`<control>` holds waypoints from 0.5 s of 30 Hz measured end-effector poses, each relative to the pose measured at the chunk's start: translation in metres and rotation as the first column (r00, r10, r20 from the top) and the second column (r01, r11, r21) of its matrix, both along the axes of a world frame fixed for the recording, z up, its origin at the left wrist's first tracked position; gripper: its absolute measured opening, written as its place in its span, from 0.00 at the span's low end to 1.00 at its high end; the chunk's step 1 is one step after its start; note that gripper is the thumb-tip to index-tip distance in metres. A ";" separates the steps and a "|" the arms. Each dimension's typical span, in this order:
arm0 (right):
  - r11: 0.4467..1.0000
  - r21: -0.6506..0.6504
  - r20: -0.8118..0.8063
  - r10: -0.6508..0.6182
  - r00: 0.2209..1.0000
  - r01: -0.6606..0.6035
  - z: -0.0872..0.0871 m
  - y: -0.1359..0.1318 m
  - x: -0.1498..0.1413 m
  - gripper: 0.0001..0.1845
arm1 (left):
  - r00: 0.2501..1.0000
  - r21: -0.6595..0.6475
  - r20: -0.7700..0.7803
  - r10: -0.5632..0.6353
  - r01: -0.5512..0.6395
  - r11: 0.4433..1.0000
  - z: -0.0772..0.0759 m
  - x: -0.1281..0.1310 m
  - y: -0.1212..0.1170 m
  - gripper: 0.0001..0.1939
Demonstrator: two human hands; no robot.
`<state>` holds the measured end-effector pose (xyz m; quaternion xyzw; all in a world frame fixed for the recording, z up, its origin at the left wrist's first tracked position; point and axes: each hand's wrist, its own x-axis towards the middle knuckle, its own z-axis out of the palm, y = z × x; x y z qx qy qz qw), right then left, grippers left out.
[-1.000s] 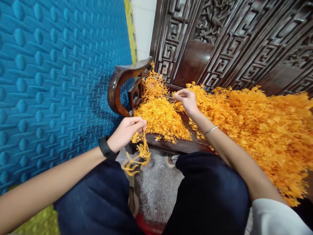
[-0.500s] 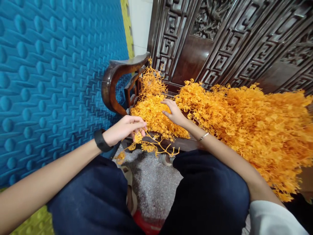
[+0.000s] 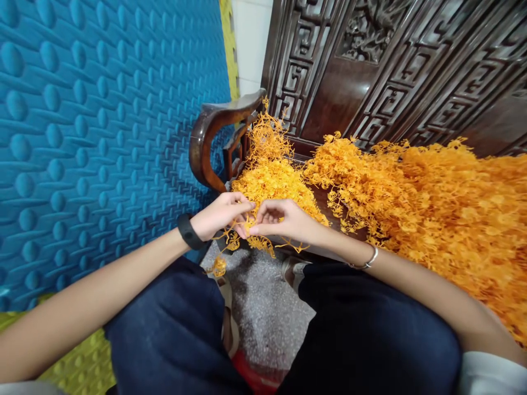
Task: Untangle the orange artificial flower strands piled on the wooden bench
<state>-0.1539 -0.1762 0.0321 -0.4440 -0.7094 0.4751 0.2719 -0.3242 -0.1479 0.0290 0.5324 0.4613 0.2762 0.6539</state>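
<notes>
My left hand (image 3: 222, 214), with a black band at the wrist, is closed on a thin, branched orange plastic sprig (image 3: 261, 245). Curly blossom-like tips on the sprig dangle below the fingers, over the floor. My right hand (image 3: 284, 219), wearing a silver bangle, meets it from the right. Its thumb and forefinger pinch the sprig beside the left fingertips; the exact part between them is mostly hidden. Just behind both hands lies a pile of small orange plastic pieces (image 3: 272, 181) on the seat of a dark wooden bench (image 3: 329, 206).
A much larger heap of orange plastic sprigs (image 3: 448, 203) covers the bench on the right. The bench has a curved armrest (image 3: 200, 145) and a carved back (image 3: 335, 104). Blue foam matting (image 3: 82, 137) stands at left. Below are a speckled floor (image 3: 267, 307) and something red (image 3: 257, 376).
My right hand has left the orange pile, come down toward my left hand and closed at the sprig. My left hand keeps its hold. The view has shifted slightly left.
</notes>
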 end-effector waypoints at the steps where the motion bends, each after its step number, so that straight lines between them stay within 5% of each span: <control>1: 1.000 0.012 -0.014 -0.004 1.000 0.005 -0.002 0.001 -0.002 0.18 | 1.000 -0.012 0.000 0.013 -0.013 1.000 -0.001 0.000 0.000 0.07; 6: 0.998 -0.002 -0.128 0.055 0.990 -0.056 -0.004 0.004 -0.004 0.17 | 1.000 -0.043 0.005 -0.016 0.016 0.999 -0.001 -0.002 -0.001 0.06; 11: 0.995 -0.080 -0.239 0.044 0.970 -0.065 0.001 0.007 0.000 0.14 | 0.976 0.053 0.097 -0.193 0.188 0.981 0.005 -0.007 -0.004 0.21; 15: 0.996 -0.085 -0.254 0.016 0.967 -0.039 0.002 0.012 0.005 0.14 | 0.962 0.111 -0.016 -0.272 0.272 0.956 0.004 -0.008 -0.005 0.22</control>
